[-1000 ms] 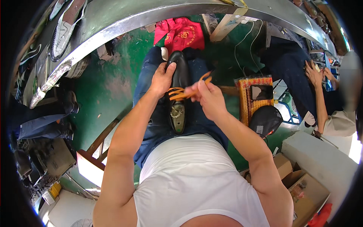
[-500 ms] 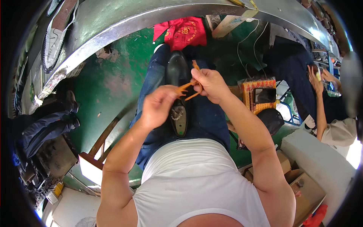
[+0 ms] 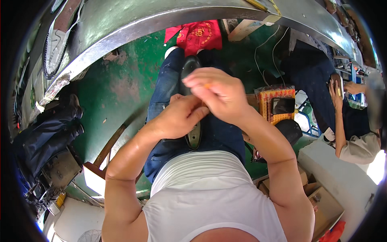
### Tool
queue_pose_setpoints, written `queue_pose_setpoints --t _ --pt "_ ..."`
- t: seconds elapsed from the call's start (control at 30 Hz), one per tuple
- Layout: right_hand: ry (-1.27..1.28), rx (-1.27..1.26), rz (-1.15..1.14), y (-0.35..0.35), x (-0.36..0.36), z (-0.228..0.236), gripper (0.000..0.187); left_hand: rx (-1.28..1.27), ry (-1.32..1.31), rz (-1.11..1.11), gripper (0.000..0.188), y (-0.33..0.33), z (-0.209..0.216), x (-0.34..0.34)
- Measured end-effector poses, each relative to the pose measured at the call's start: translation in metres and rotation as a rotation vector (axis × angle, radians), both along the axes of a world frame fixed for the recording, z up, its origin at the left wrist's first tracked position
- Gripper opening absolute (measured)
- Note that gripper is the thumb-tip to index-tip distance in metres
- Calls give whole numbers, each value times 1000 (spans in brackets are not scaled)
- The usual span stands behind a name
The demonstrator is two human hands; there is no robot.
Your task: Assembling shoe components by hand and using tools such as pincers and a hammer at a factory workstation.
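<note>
Right hand (image 3: 225, 94): fingers bent, slightly blurred, and closed on an orange strap (image 3: 207, 85), of which only a sliver shows. Left hand (image 3: 180, 117): just below the right and overlapped by it, palm turned inward, fingers curled and thumb laid toward them; what lies within its grip is hidden, so its hold cannot be told. Beneath both hands, a black shoe (image 3: 191, 64) rests lengthwise on the lap, its rounded toe pointing away from the wearer and its heel end near the waist; the hands cover its middle. Around it, blue jeans (image 3: 160, 97) and, nearer the viewer, a white tank top (image 3: 209, 189). Beyond the knees, a red cloth (image 3: 201, 36) with yellow markings, below the edge of a curved-looking metal bench (image 3: 133, 22). At the bench's left end, an unfinished shoe (image 3: 56, 48) with pale stitching. To the right, a dark phone (image 3: 283, 105) on a beaded mat (image 3: 264, 103), and a cardboard box (image 3: 328, 203) lower down. Farther right, a co-worker's hand (image 3: 336, 94) touches a brown object; at far left, another person's dark trousers (image 3: 50, 131) above the green floor (image 3: 102, 97).
</note>
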State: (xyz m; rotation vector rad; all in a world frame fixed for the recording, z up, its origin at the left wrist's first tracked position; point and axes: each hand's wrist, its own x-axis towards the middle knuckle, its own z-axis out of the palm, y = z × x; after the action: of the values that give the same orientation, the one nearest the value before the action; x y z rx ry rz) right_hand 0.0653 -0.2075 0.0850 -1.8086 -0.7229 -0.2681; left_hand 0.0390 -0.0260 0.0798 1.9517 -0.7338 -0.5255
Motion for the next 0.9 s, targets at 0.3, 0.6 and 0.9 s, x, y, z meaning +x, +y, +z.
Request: queue_pose_setpoints --t 0.3,0.6,0.9 --pt "1255 41 199 -20 2 -24 34 99 -434 -205 15 28 1 28" --pt "1069 36 387 -24 3 -38 16 -163 -543 76 13 34 -22 19" --pt "929 -94 231 -13 0 -27 11 -547 981 828 19 74 -40 -16"
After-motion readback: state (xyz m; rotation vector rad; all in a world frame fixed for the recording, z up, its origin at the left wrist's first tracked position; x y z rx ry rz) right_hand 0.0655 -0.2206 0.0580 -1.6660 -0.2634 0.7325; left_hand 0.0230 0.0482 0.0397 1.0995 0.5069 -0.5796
